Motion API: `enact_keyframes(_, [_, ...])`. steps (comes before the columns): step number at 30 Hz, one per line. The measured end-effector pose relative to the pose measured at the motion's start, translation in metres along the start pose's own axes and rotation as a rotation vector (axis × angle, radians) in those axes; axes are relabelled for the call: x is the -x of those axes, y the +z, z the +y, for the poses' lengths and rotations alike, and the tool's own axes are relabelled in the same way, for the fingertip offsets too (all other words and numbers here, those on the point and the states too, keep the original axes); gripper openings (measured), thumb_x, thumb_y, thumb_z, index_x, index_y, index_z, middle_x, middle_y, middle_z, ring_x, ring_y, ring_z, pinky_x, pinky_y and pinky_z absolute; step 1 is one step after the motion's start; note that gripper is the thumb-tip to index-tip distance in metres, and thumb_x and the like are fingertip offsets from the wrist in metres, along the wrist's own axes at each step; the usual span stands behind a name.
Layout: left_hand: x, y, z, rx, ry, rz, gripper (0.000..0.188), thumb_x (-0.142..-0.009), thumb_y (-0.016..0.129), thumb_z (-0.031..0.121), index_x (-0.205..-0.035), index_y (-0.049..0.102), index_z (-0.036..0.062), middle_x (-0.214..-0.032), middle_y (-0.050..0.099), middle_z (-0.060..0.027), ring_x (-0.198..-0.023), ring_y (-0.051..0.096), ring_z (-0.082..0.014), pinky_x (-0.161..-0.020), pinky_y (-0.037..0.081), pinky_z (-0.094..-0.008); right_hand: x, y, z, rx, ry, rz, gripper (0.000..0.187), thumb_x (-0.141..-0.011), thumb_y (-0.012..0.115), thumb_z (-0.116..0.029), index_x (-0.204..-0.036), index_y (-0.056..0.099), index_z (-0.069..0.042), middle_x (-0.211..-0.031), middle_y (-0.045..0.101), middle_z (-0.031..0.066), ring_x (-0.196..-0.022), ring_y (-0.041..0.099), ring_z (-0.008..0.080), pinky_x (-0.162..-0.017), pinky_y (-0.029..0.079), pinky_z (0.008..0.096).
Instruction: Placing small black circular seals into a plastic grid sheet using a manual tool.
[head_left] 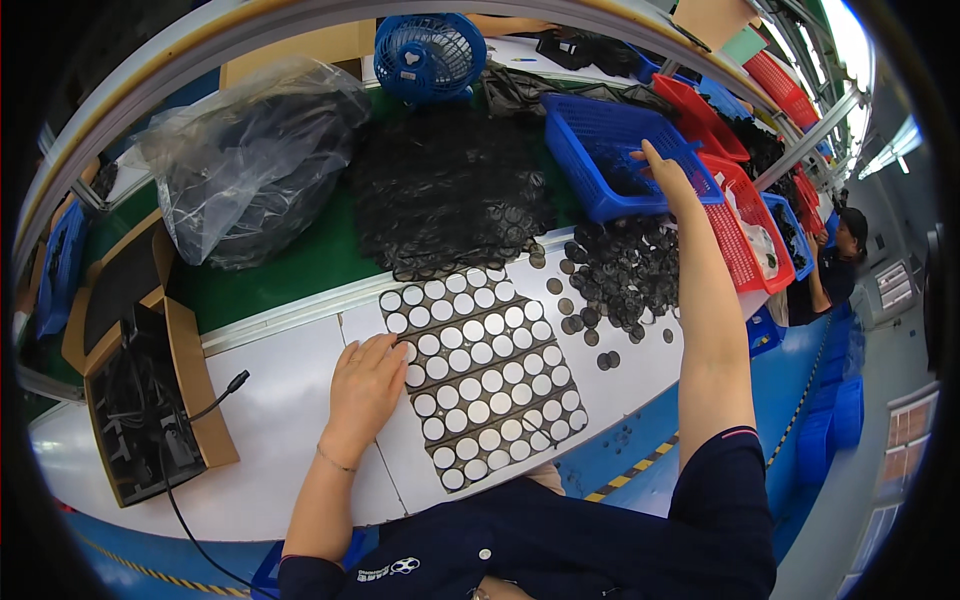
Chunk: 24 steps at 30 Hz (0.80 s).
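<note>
My left hand (366, 388) lies flat with fingers stretched out, its fingertips at the left edge of the black strips with white round discs (480, 380). These strips lie side by side on the white table. My right arm reaches far forward, and my right hand (664, 178) is over the blue basket (580, 165), its visible fingers stretched out and apart. Nothing shows clearly in it. Below the basket spreads a heap of small dark round discs (625, 270), several lying loose. Beyond the strips rises a stack of black perforated sheets (440, 190).
A cardboard box (190, 385) with black parts and a cable (220, 393) stands at the left. Behind it sits a clear plastic bag (260, 160). A blue fan (430, 55) stands at the back; red baskets (745, 225) line the right. A co-worker (835, 265) is at far right.
</note>
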<state>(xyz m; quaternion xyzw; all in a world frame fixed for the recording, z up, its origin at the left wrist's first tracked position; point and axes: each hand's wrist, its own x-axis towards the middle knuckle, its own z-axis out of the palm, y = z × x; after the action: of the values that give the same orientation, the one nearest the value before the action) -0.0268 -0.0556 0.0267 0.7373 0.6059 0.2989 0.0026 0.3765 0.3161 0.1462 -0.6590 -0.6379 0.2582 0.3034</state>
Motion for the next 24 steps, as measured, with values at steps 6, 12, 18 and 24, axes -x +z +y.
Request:
enact_keyframes(6, [0.002,0.007,-0.008,0.046,-0.023,0.055,0.021,-0.088,0.068,0.011,-0.108,0.069,0.0055,-0.118,0.067,-0.0085,-0.112,0.063,-0.0266,-0.101,0.045,-0.0458,-0.006,0.002,0.009,0.019,-0.065,0.144,0.064,-0.098,0.044,-0.064,-0.118,0.075,-0.011,-0.094,0.071,0.0139,-0.084,0.063,0.0211,-0.081,0.047,0.0357])
enact_keyframes(12, [0.011,0.012,-0.006,-0.024,-0.054,-0.048,0.028,-0.091,0.066,0.016,-0.118,0.067,0.0071,-0.127,0.064,-0.0069,-0.127,0.055,-0.0261,-0.11,0.036,-0.0536,0.16,0.099,-0.056,-0.697,-0.184,-0.198,0.041,-0.104,0.055,-0.036,-0.108,0.072,0.002,-0.078,0.067,0.0069,-0.062,0.057,0.01,-0.06,0.046,0.0224])
enact_keyframes(18, [0.01,0.018,-0.005,-0.061,-0.067,-0.16,0.045,-0.094,0.065,0.03,-0.135,0.059,0.0116,-0.146,0.052,-0.003,-0.141,0.041,-0.0251,-0.116,0.025,-0.0601,0.282,0.204,-0.053,-0.397,-0.388,-0.426,0.023,-0.095,0.068,-0.017,-0.112,0.072,-0.001,-0.097,0.072,0.0094,-0.085,0.066,0.0143,-0.076,0.052,0.0261])
enact_keyframes(24, [0.01,0.02,-0.01,-0.069,-0.068,-0.148,0.046,-0.094,0.065,0.03,-0.136,0.059,0.0123,-0.146,0.053,-0.0029,-0.142,0.039,-0.0264,-0.116,0.023,-0.0614,0.286,0.229,-0.056,-0.393,-0.289,-0.44,0.022,-0.094,0.069,-0.018,-0.111,0.073,-0.005,-0.104,0.071,0.0106,-0.088,0.064,0.0169,-0.078,0.05,0.0295])
